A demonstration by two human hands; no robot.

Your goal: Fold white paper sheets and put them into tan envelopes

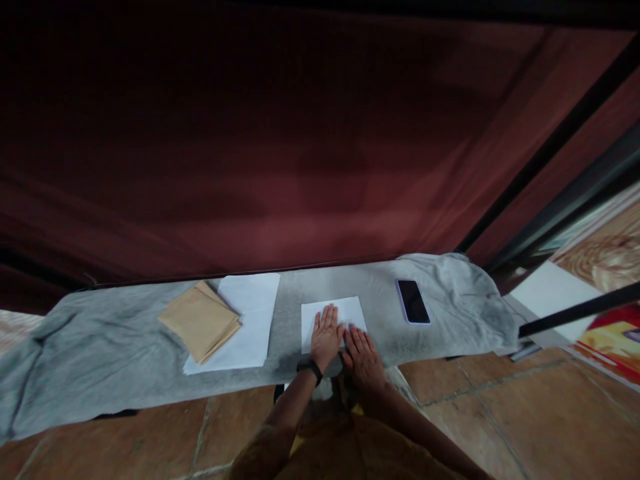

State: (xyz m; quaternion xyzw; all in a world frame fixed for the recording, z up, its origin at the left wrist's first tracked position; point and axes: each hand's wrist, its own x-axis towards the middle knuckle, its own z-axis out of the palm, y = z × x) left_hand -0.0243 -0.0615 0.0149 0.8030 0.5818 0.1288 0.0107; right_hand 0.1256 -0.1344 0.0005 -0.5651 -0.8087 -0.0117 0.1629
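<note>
Nearest the lens, two forearms (295, 407) rise from the lower edge and end in hands laid on a small sheet of paper.

Behind everything hangs a dark red curtain (280, 133). Below it a grey cloth (100, 353) runs as a long strip from left to right and carries all the smaller things. A floor of brown tiles (480, 400) fills the near ground.

On the cloth, left of centre, lies a large white sheet (255, 300). A stack of tan envelopes (200, 320) rests on its left part, turned corner-on to the viewer. Whether the envelopes have anything in them cannot be told.

The small sheet (340, 308) lies flat at the middle of the cloth, near its front edge. Its long axis appears to run left to right, along the strip, with its edges roughly square to the cloth's edge.

The left hand (327, 333) lies palm down on the left near part of this sheet, fingers straight, close together and pointing away from the viewer. The right hand (363, 350) lies flat just beside it at the sheet's near right corner, fingers slightly spread, partly on paper and partly on cloth. Neither hand grasps anything; both rest flat on the surface.

A dark phone (413, 301) lies screen up to the right of the sheet, apart from it. A black wristband (310, 369) circles the left wrist.
</note>
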